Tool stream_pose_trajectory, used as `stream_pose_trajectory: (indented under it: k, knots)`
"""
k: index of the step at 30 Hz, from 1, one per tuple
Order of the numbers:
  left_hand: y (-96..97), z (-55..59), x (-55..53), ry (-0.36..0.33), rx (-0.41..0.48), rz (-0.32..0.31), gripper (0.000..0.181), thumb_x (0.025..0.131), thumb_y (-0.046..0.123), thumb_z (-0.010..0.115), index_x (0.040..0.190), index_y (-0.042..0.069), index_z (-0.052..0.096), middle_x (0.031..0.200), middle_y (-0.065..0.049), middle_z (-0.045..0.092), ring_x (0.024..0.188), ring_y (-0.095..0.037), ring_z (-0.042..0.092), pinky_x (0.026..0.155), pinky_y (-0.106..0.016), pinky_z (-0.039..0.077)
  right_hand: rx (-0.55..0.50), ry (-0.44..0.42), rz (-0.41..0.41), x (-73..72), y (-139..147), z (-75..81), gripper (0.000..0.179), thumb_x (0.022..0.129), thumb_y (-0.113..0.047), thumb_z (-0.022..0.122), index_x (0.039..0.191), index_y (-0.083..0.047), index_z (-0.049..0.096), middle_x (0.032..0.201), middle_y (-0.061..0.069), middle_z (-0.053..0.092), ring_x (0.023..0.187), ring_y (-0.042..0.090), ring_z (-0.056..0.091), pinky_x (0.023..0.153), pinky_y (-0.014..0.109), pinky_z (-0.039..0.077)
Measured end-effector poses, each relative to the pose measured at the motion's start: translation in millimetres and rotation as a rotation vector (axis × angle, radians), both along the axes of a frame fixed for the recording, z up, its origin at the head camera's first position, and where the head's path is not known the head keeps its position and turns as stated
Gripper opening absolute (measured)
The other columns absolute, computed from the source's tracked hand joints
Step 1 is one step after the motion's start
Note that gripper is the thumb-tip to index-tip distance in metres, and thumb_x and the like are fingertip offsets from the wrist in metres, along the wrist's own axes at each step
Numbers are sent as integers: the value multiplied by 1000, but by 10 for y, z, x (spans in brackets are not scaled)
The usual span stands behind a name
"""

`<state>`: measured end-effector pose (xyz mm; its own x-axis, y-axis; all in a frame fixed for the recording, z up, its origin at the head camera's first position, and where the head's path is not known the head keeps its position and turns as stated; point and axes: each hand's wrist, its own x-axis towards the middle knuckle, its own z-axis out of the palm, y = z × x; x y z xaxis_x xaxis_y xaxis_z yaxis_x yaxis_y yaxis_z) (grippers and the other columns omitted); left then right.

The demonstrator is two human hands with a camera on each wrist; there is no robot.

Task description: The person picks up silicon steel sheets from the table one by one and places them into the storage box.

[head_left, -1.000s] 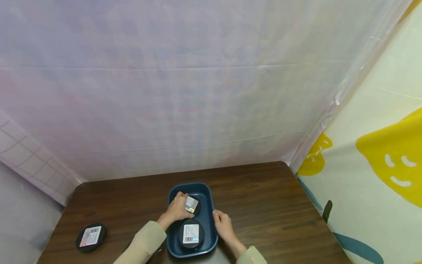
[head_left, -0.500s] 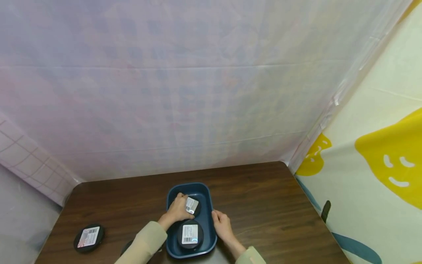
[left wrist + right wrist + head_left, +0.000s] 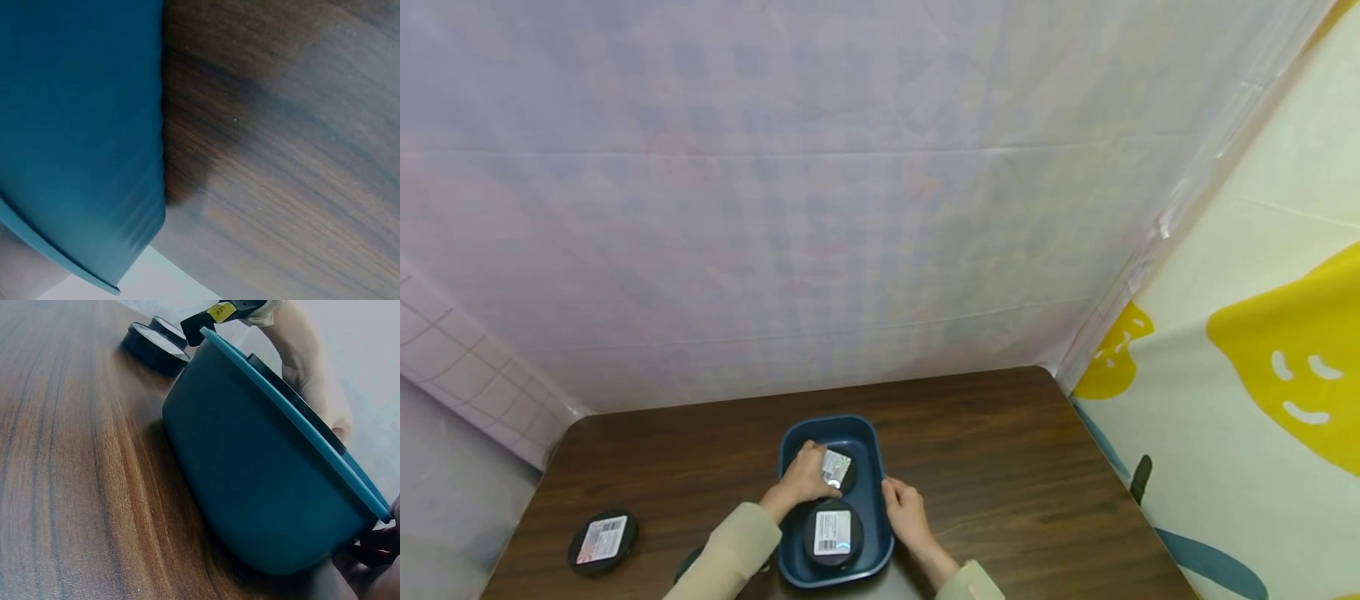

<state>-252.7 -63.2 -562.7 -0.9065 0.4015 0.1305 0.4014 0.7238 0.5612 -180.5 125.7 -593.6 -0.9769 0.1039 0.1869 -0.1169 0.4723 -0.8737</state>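
Observation:
In the head view a deep blue rectangular tub (image 3: 868,467) stands on the table. Two round black containers with white barcode labels lie inside it, a far one (image 3: 849,475) and a near one (image 3: 834,533). My left hand (image 3: 805,473) reaches into the tub and grips the far container from its left side, thumb at the near edge. My right hand (image 3: 907,510) pinches the tub's right rim. The right wrist view has the tub's outer wall (image 3: 262,469) up close, with right fingers at its corner. In the left wrist view the tub's side (image 3: 81,125) fills the left.
Another labelled round black container (image 3: 602,542) lies at the left of the brown table (image 3: 1000,467). A dark round thing (image 3: 688,562) is partly hidden under the left sleeve. A patterned cloth (image 3: 820,250) hangs behind the table; a lemon-print one (image 3: 1262,250) is at right.

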Motion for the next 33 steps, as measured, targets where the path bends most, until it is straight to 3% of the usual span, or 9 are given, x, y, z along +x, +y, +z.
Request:
stream_pose_trajectory:
  k: [8,16,18,21,23,25,28,33]
  knots:
    - [-56,67,-15,-37,20,42,81,54,22,89,113,-21,53,106,-28,55,93,-38,56,83,-48,48,-8,-6,13,-26,-12,-34,27,95,-11,52,106,11,65,104,25,66,99,38,62,85,45,50]
    - [-190,282,70,-10,79,22,67,63,20,84,111,-18,57,110,-29,57,101,-44,54,87,-53,45,12,10,24,-44,-6,-34,27,95,-11,53,105,11,66,103,25,66,99,38,62,84,45,50]
    - [-257,306,87,52,99,-13,64,67,25,81,110,-17,58,107,-28,59,100,-42,54,86,-49,46,21,20,22,-49,-4,-37,27,95,-11,53,104,10,66,102,24,66,98,38,62,83,45,50]
    - [-335,385,130,89,113,-51,64,69,26,80,109,-18,58,106,-29,59,99,-44,55,85,-50,47,34,43,19,-61,4,-45,26,94,-10,53,103,11,66,101,25,66,97,39,63,83,45,51]
    - [-381,434,152,98,104,-66,64,68,26,81,109,-18,58,105,-29,59,98,-43,55,85,-51,47,46,54,13,-71,11,-52,26,94,-9,53,103,11,66,101,25,67,96,38,63,82,44,51]
    - [-404,528,197,44,81,-49,66,65,22,83,110,-18,57,108,-30,58,101,-45,55,86,-55,45,50,59,13,-80,21,-54,26,94,-9,52,102,11,66,101,25,67,96,38,63,82,45,51]
    - [-462,603,246,20,45,-26,69,64,23,84,113,-16,57,111,-28,58,102,-44,55,87,-54,45,45,49,14,-85,37,-53,26,95,-10,52,103,11,66,102,25,66,97,39,62,83,45,51]
    - [-577,690,324,33,10,-10,72,62,27,84,114,-15,57,111,-25,59,101,-41,56,87,-51,46,46,37,8,-90,59,-54,26,95,-10,52,104,10,66,102,24,66,98,38,62,83,46,50]
